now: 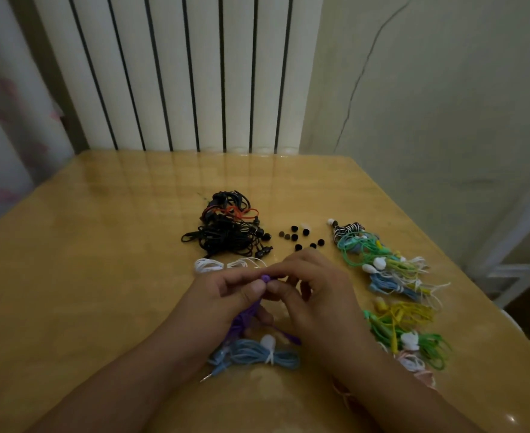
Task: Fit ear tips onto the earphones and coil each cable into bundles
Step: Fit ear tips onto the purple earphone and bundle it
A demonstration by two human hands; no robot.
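My left hand [226, 295] and my right hand [316, 292] meet over the middle of the table, both pinching a purple earbud [265, 278]. Its purple cable [245, 320] hangs down through my left palm, and its plug end lies by a light blue coiled earphone bundle [257, 354]. Several loose black ear tips [301, 237] lie just beyond my fingers. Whether a tip sits on the purple earbud, I cannot tell.
A pile of black earphones [226, 229] lies at the back centre, with a white coiled bundle [223, 264] in front of it. Green, blue, yellow and white bundles [395, 276] run down the right side of the wooden table [85, 276]. A radiator [176, 73] stands behind.
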